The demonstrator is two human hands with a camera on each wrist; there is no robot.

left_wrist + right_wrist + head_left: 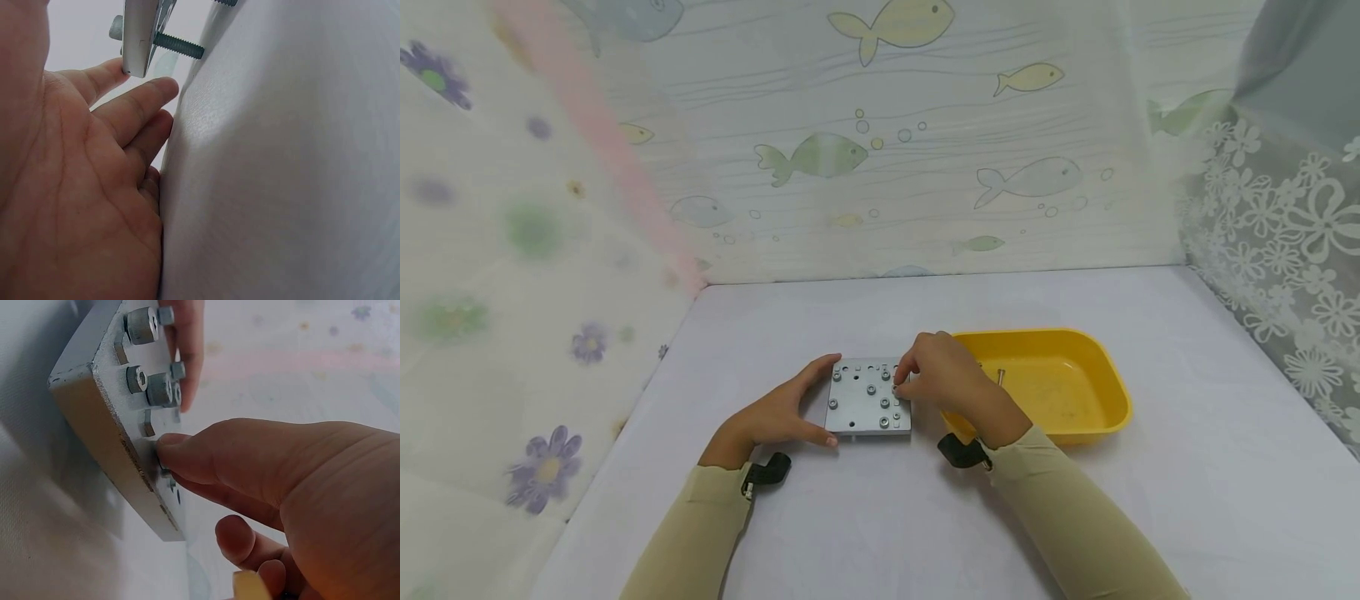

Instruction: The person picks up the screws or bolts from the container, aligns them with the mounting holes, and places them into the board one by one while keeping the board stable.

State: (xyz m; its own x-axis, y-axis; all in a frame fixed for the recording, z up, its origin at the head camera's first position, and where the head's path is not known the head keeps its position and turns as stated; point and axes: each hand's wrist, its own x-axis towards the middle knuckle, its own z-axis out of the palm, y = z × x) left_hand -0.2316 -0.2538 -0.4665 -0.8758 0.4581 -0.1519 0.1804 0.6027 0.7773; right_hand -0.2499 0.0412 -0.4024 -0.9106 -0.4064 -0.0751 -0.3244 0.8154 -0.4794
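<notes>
Several bolts (871,390) are standing in my metal plate (861,408)

I am holding the plate's left side with my left hand (782,410), thumb and forefinger spreading wide apart to its near and far edges. At the plate's right side my right hand (942,375) is working from above: thumb and forefinger are pressing together, clamped on a small fastener (895,388) they are mostly hiding, so I cannot tell its exact kind. The plate is lying over a white tabletop (820,517), bolt heads facing up, while a threaded shank (179,45) is jutting from its underside. To the plate's right, a yellow tray (1060,385) is sitting partly behind my right hand, and a screw (1001,377) is showing inside it. Beyond the plate, a fish-printed cloth (925,187) is hanging.
</notes>
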